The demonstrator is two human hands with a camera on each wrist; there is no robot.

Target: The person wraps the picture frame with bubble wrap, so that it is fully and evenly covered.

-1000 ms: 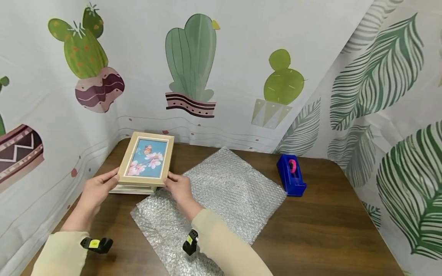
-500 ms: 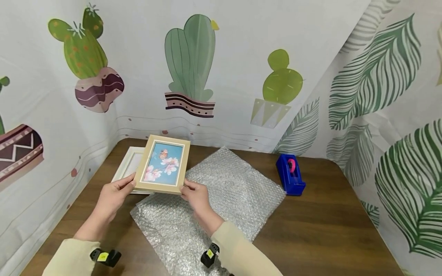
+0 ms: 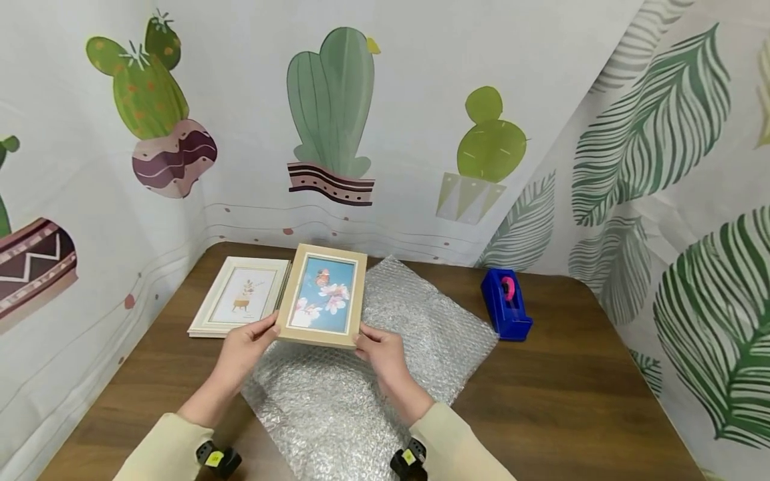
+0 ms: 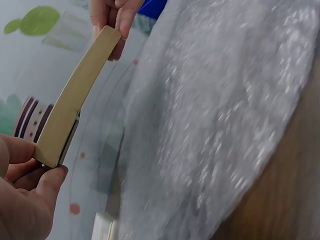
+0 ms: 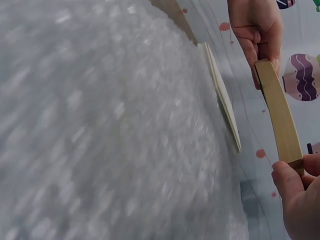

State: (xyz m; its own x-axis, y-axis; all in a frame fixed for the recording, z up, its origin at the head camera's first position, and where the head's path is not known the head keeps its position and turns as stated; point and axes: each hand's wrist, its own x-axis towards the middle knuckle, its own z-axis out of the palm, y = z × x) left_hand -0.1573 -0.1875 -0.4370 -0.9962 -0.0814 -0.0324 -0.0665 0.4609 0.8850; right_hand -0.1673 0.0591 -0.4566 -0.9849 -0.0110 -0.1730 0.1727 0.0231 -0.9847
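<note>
Both hands hold a light wooden picture frame (image 3: 323,294) with a blue picture of pink-white blossoms. My left hand (image 3: 245,347) pinches its lower left corner, and my right hand (image 3: 385,361) pinches the lower right. In the left wrist view the picture frame (image 4: 75,100) shows edge-on, raised off the bubble wrap, thumb and fingers on opposite faces. From the right wrist, its edge (image 5: 280,115) spans between the two hands. Beneath and beyond it lies a sheet of bubble wrap (image 3: 337,407), spread flat and set diagonally on the brown table (image 3: 559,394).
A white picture frame (image 3: 219,294) with a potted-plant print lies at the back left, atop what looks like another one. At the back right stands a blue tape dispenser (image 3: 505,307) with a pink core. A cactus-printed cloth (image 3: 409,120) hangs behind the table.
Both hands have carried the wooden picture frame rightward and slightly nearer, from above the white frame to over the bubble wrap. The white frame's print has come into view.
</note>
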